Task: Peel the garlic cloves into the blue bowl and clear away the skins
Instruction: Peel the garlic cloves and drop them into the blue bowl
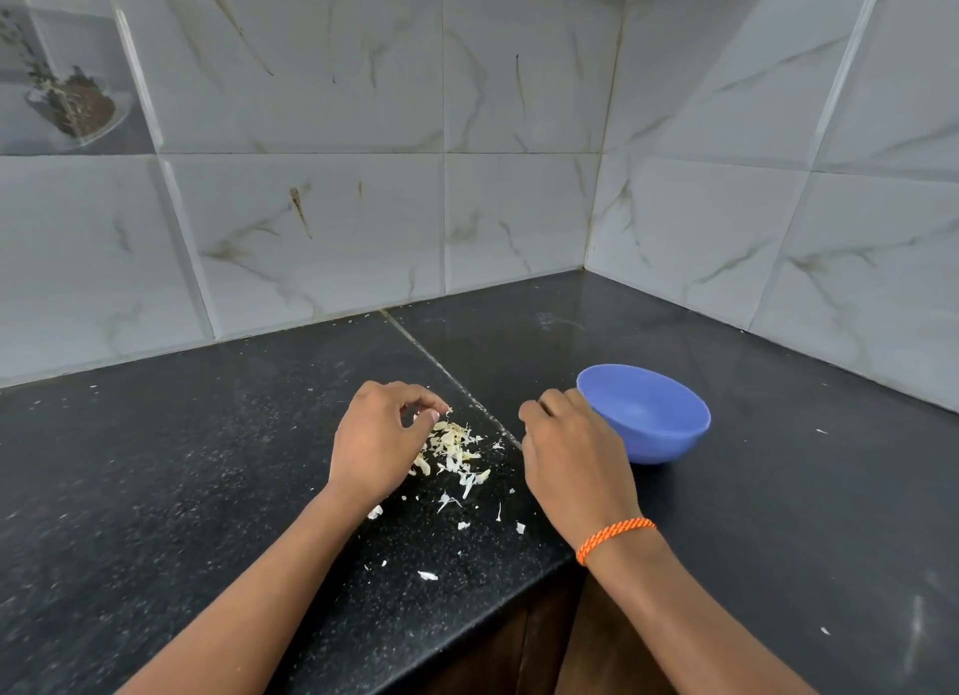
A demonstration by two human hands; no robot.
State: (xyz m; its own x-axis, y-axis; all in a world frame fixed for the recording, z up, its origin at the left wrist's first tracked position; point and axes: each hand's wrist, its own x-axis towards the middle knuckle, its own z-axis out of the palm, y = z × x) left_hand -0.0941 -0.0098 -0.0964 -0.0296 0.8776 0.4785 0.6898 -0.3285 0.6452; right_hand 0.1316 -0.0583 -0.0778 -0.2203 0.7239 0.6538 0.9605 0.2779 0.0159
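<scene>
While the skins are being dealt with, only the head view is offered, looking down on a black speckled stone counter [207, 461] set into a corner of pale marbled wall tiles [311, 201]. A heap of pale, papery garlic skins [452, 448] is seen on the counter at the middle, with loose flakes scattered from it toward the near edge. The left hand [379, 437] is laid over the heap's left side, fingers curled and thumb brought close to the fingertips in a narrow pinch; whether a skin or clove is actually held cannot be told. Such a posture is judged suited to gathering the scraps together. The right hand [573, 461], marked by an orange braided wrist thread [612, 537], is rested just beside the round blue plastic bowl [654, 419], its fingers bent against the bowl's near rim, probably so that the bowl is steadied or drawn closer; a firm grasp cannot be confirmed. No peeled cloves can be made out inside the bowl, whose visible interior looks bare. Clearing is judged unfinished, since skins are left on the counter.
</scene>
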